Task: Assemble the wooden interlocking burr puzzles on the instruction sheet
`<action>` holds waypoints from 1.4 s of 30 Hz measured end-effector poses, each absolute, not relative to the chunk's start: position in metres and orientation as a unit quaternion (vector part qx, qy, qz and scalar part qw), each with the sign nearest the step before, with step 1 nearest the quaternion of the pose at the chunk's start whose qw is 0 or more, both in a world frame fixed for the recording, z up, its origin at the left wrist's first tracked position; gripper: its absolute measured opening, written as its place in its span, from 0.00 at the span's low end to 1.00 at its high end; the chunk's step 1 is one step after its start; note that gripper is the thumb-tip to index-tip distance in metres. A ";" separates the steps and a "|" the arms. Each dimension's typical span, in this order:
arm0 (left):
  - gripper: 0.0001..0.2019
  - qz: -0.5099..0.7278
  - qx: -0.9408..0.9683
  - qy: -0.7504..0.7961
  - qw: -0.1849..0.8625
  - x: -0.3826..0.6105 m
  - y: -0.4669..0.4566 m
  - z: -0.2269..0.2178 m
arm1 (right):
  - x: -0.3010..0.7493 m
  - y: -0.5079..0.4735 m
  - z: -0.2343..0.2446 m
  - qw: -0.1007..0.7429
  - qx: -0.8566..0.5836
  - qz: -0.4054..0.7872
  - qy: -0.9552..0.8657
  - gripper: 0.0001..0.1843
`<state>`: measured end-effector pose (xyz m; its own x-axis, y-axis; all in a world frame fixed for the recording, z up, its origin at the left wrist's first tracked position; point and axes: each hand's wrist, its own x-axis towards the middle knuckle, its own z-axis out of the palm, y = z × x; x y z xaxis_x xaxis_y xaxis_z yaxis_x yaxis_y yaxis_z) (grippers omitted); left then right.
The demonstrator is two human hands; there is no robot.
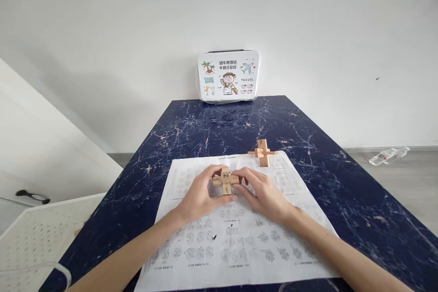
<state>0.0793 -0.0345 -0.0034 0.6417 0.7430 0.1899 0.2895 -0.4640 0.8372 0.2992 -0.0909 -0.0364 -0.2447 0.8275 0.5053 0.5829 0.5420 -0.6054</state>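
Between my two hands is a wooden burr puzzle made of crossing blocks, with the numbers 2 and 3 inked on its faces. My left hand curls round its left side, thumb along the near edge. On the right, the fingertips of my right hand pinch the block that sticks out there. Both hands are over a large printed paper sheet with rows of small line drawings. Farther back at the right, a second wooden burr puzzle stands upright at the sheet's far edge.
A dark blue marbled table lies under the sheet. At its far end a white cartoon-printed case leans against the wall. A white perforated basket is at lower left, with a cable across it. Clear plastic bottles lie on the floor at right.
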 end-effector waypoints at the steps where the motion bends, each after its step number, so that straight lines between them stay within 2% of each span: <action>1: 0.28 0.277 0.809 0.319 0.409 0.079 -0.035 -0.003 | 0.299 -0.091 -0.037 0.417 -0.451 0.143 -0.776 0.11; 17: 0.28 0.262 0.804 0.318 0.429 0.077 -0.033 -0.003 | 0.300 -0.090 -0.036 0.425 -0.430 0.125 -0.787 0.10; 24: 0.25 0.256 0.741 0.336 0.521 0.079 -0.035 0.003 | 0.300 -0.091 -0.035 0.419 -0.452 0.162 -0.771 0.11; 34: 0.36 0.249 0.692 0.273 0.621 0.073 -0.027 0.002 | 0.297 -0.093 -0.031 0.397 -0.448 0.219 -0.771 0.10; 42: 0.35 0.233 0.720 0.255 0.602 0.075 -0.031 0.000 | 0.291 -0.093 -0.035 0.386 -0.435 0.230 -0.781 0.12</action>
